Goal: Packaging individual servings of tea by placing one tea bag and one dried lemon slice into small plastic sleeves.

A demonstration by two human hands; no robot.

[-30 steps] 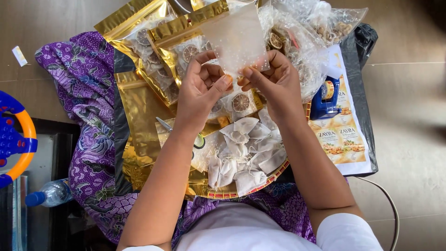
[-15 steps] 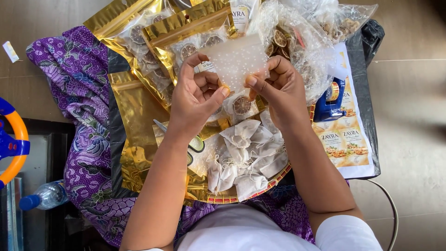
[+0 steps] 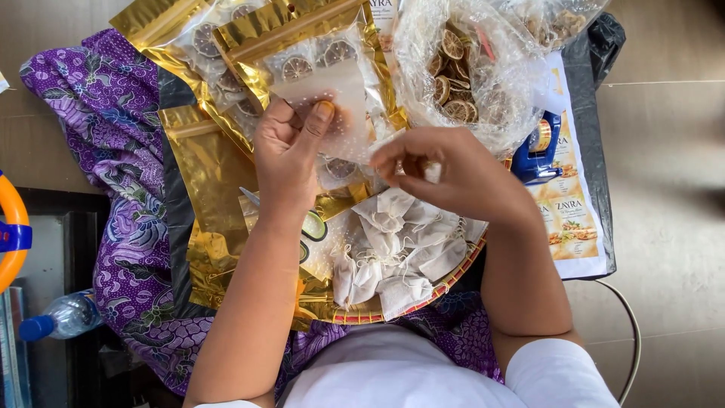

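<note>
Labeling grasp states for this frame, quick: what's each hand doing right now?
Left hand: shut on the small clear pouch, pinched by thumb and fingers.
Right hand: fingers curled near the pouch's edge; any grip cannot be told.

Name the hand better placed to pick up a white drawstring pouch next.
Probably right: the right hand hovers just above the white drawstring pouches and looks free, while the left hand pinches the small clear bag.

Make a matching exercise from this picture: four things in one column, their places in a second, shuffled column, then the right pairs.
Things:
1. small clear pouch
2. white tea bags
3. water bottle
4. blue tape dispenser

Places:
A. bottom left corner
B. heaped on the woven tray
C. pinched in the left hand
D. just beyond the right hand, to its right

Pairs: 1-C, 2-B, 3-A, 4-D
</note>
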